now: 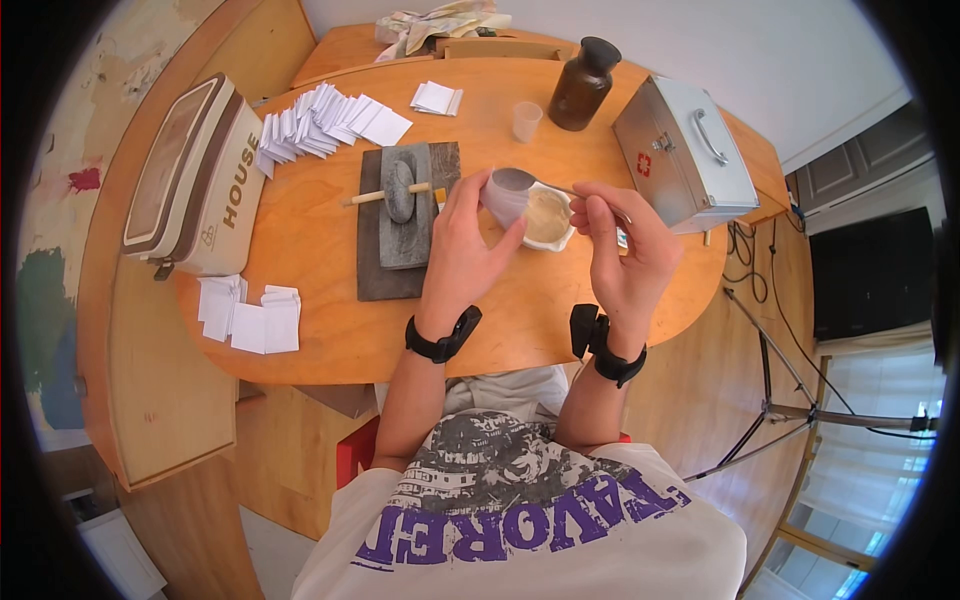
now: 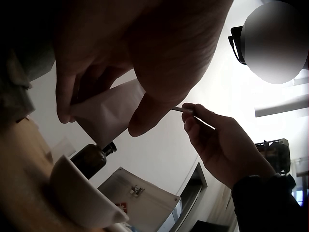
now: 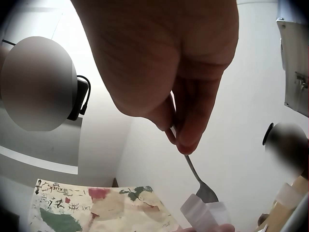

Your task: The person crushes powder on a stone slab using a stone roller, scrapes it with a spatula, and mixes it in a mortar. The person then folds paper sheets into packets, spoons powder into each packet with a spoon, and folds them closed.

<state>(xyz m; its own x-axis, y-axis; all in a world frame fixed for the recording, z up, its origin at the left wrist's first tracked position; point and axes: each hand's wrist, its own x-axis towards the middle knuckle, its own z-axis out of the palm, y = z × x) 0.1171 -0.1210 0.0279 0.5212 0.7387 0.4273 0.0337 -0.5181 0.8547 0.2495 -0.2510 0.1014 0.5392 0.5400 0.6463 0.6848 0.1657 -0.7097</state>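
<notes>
My left hand (image 1: 462,252) holds a small white paper packet (image 1: 505,206) upright between thumb and fingers, its mouth spread. In my right hand (image 1: 637,248), thumb and fingertips pinch the handle of a metal spoon (image 3: 208,194). The spoon's bowl lies at the packet's mouth, its tip hidden behind the paper in the right wrist view. Below and just right of the packet stands a white bowl (image 2: 79,195) with beige powder (image 1: 550,216) inside. The left wrist view has the packet close above the bowl.
Left of the hands, a grey stone trough (image 1: 404,240) carries a stone wheel (image 1: 399,192) with a wooden handle. Behind stand a clear cup (image 1: 527,121), a brown bottle (image 1: 582,88) and a metal first-aid box (image 1: 690,150). White packets (image 1: 335,120) and a beige case (image 1: 215,200) sit left.
</notes>
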